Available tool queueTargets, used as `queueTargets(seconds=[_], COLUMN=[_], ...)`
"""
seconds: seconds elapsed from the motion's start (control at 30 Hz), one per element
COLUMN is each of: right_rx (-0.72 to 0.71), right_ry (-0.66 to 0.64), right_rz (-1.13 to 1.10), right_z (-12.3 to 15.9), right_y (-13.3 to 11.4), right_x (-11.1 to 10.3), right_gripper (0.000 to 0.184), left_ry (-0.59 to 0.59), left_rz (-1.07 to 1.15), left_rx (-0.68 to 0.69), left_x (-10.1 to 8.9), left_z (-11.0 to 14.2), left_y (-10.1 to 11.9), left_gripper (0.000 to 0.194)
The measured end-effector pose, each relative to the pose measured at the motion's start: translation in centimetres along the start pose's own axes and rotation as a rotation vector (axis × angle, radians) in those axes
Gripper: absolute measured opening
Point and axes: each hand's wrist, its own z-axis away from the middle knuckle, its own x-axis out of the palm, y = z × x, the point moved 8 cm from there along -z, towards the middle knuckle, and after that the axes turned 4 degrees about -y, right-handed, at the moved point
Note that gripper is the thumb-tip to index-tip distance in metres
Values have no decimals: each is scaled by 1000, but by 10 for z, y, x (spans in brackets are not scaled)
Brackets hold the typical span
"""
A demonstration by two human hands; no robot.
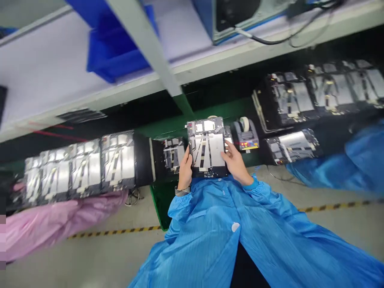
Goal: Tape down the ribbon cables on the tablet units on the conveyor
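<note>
I hold an opened tablet back panel [207, 146], silvery inside with a dark frame, above my lap in front of the conveyor. My left hand [185, 168] grips its left edge, fingers closed round it. My right hand [235, 160] holds the right edge with the thumb lying on the panel's face. Both sleeves are blue, and a wristband sits on my left wrist. Another similar panel [173, 154] lies on the belt just left of the held one.
A dark conveyor belt [144, 160] carries rows of similar panels at left [81, 166] and right [318, 96]. A tape dispenser [246, 134] stands behind my right hand. Blue bins [117, 48] sit on the shelf above. A pink-clad person [54, 220] is left, a blue-clad one [345, 164] right.
</note>
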Motion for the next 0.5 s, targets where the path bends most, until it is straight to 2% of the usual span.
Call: queueTargets(seconds=[0.07,0.13,0.27,0.37,0.43,0.5], right_rx=[109,210,396,488,510,516], right_ry=[-94,-151,-138,-110,-118,-146], right_rz=[-122,-141,-58,36,79,116], right_z=[-25,-49,-87,-103,-109,-111], right_y=[8,21,61,91,108,122], right_x=[35,76,147,181,195,205], right_gripper=[63,51,37,35,34,33], left_ry=[63,155,285,388,478,569], left_rz=[171,375,670,801,796,747], left_rx=[-48,-72,-54,-50,-59,-57], left_x=[-35,-73,-132,-153,-161,-167], left_z=[-5,-6,10,30,40,43], left_y=[-7,-24,-74,-117,-140,-155], left_gripper=[50,46,36,32,24,26])
